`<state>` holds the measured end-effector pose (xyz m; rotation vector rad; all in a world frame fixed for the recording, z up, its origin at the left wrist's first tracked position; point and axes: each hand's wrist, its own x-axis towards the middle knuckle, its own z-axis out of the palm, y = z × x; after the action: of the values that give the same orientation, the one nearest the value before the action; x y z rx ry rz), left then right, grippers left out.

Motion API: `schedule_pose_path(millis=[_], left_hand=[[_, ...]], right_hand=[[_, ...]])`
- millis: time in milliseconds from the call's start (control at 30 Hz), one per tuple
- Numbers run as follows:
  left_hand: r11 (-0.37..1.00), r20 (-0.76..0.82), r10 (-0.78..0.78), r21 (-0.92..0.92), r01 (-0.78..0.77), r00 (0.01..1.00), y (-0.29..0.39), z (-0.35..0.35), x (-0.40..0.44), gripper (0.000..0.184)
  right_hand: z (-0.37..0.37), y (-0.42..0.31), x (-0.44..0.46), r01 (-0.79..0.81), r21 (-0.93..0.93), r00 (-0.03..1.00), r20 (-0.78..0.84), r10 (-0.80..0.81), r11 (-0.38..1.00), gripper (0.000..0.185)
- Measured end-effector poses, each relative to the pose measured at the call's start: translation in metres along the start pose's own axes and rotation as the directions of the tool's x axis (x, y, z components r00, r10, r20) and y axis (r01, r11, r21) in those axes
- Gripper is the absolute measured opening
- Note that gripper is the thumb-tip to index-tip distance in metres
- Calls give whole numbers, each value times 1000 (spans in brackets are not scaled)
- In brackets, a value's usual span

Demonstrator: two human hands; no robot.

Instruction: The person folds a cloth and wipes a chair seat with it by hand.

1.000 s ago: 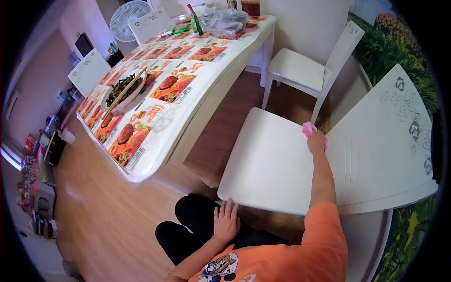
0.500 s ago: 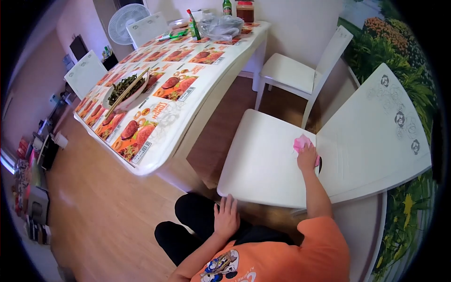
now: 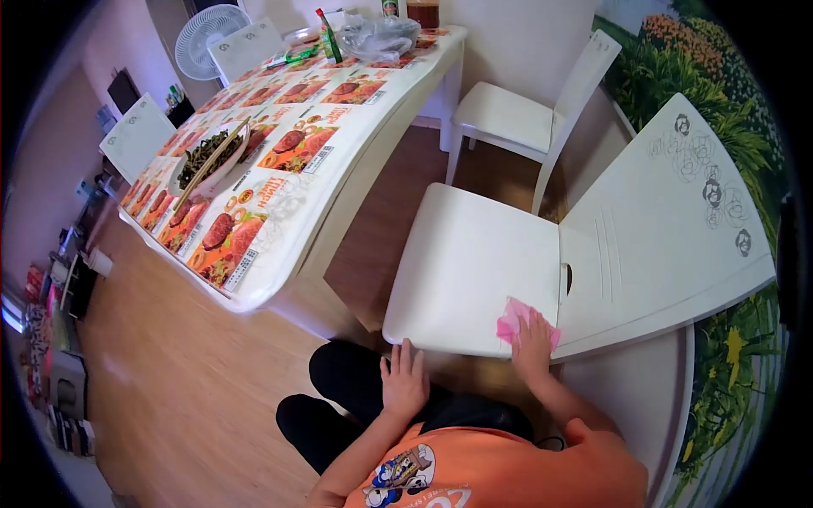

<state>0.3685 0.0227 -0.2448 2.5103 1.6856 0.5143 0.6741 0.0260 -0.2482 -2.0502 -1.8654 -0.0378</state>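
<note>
A white chair (image 3: 474, 262) stands in front of me, its seat and its backrest with faint line drawings both showing. My right hand (image 3: 532, 345) holds a crumpled pink cloth (image 3: 513, 322) flat against the seat, at the near corner beside the backrest. Part of the cloth is hidden under the palm and fingers. My left hand (image 3: 405, 385) holds nothing; its fingers are spread, with the tips at the seat's near front corner and the palm over my dark-trousered leg.
Left of the chair is a table (image 3: 292, 279) with a food-printed cover. On it are a bowl of dark greens (image 3: 212, 161) with chopsticks (image 3: 213, 165), a green bottle (image 3: 329, 38) and a plastic bag (image 3: 377, 38). Another white chair (image 3: 508, 118) stands behind; a fan (image 3: 207, 42) is farther back.
My right hand has drawn the pink cloth across the seat toward me, from beside the backrest slot to the near edge. The left hand has stayed nearly in place. The view has shifted slightly.
</note>
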Motion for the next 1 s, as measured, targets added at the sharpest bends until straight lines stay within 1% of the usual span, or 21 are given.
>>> schedule_pose_path(millis=[33,67,100,167,233,300,333,367,433,467,667,700,767,933,1000], left_hand=[[1000,3,-1,-1,1,1000,1,0,0,53],[1000,39,-14,13,13,999,1,-1,0,53],[999,74,-26,26,24,997,2,-1,1,54],[999,82,-26,25,24,996,3,-2,1,54],[999,88,-29,29,27,996,2,-2,1,53],[999,89,-28,28,25,996,1,0,0,53],[999,92,-28,30,25,995,1,0,0,53],[999,86,-23,33,20,996,0,0,-1,53],[999,81,-17,38,14,997,0,1,0,53],[999,72,-14,31,12,997,0,1,-1,52],[1000,62,0,24,-1,998,-1,1,-2,48],[1000,61,2,18,-3,998,0,1,-2,47],[1000,62,-6,10,5,998,0,0,-1,47],[999,66,-35,-22,37,997,1,0,-1,46],[999,61,-33,-26,34,998,1,0,-1,42]], right_hand=[[-4,-7,-7,49,13,998,25,-49,999,53],[-4,-13,-11,113,3,993,38,-113,994,52],[-6,-19,-13,110,3,993,41,-110,994,52],[-8,-34,-15,306,48,946,98,-309,951,54],[-4,-48,-11,333,42,935,114,-336,942,52],[3,-62,-3,407,52,903,126,-410,912,51],[-3,-72,3,412,118,895,133,-425,904,49],[0,-79,7,410,121,896,133,-424,904,49],[9,-90,13,514,105,846,104,-523,851,50],[13,-95,15,539,127,833,64,-549,833,51],[16,-104,19,596,117,797,31,-603,794,56],[14,-103,18,595,119,798,33,-602,795,56],[8,-97,16,610,123,778,95,-621,783,53],[1,-84,8,638,75,760,98,-642,767,53],[4,-84,9,652,50,751,93,-654,756,53]])
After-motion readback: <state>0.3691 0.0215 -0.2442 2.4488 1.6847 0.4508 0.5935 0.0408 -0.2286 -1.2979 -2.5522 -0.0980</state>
